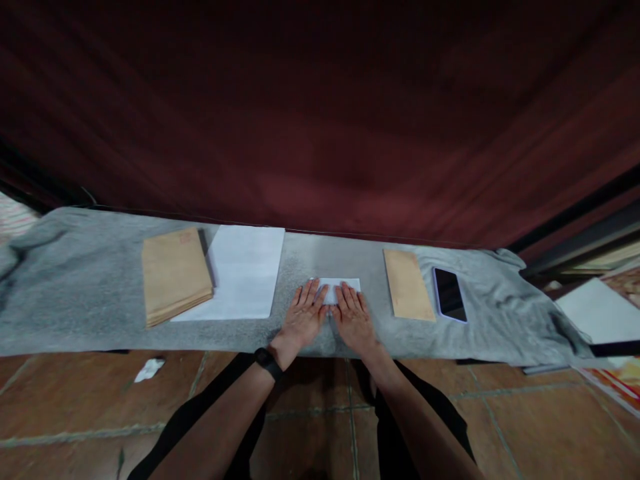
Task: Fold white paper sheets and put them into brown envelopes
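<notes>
A small folded sheet of white paper (334,283) lies on the grey cloth in front of me. My left hand (304,315) presses flat on its left part, fingers stretched out, with a dark band on the wrist. On the right part rests my right hand (353,319), also flat with fingers extended. Both palms cover much of the paper's near side. Left of my hands are a stack of white paper (247,273) and a pile of brown envelopes (175,273) that overlaps its edge. A single brown envelope (409,283) lies to the right.
A phone (450,295) lies right of the single envelope. The grey cloth (90,280) covers a narrow bench-like surface. Behind it hangs a dark red curtain (320,147). Crumpled white tissue (149,369) is on the tiled floor (90,407). A white panel (603,310) stands at far right.
</notes>
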`<state>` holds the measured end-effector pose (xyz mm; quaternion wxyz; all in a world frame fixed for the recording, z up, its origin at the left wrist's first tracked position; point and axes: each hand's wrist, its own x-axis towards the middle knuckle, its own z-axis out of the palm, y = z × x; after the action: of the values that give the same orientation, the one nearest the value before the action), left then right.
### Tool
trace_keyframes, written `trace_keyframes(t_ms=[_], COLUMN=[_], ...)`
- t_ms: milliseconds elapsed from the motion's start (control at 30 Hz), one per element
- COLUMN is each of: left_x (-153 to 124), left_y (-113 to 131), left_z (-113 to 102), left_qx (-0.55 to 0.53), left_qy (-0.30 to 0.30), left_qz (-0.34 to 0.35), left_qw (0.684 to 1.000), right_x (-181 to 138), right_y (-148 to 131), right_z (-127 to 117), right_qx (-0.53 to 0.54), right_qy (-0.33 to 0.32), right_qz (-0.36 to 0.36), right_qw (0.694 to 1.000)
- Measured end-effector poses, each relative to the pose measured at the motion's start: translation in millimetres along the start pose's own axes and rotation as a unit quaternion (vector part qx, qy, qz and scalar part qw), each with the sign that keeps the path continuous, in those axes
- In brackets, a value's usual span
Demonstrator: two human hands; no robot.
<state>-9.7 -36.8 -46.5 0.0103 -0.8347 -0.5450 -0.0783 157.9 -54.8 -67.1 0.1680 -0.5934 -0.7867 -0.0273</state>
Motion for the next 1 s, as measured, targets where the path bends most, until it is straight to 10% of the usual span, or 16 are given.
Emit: trace_keyframes(t_ms=[533,1000], left_x=[10.3,14.8], left_y=[2.2,15.0], left_z=[-9.5,23.6], left_qx=[-0.021,-0.036], left_qy=[0.066,0.068], left_qz=[0.004,0.026], left_qw=[0.998,0.997], right_x=[10.9,15.6], right_y=[18.1,17.0], right_z=[-16.8,4.0], right_qx=[0.045,0.026], right_qy=[-0.014,-0.01], right_qz=[0.07,0.0], right_qw=[0.996,1.0])
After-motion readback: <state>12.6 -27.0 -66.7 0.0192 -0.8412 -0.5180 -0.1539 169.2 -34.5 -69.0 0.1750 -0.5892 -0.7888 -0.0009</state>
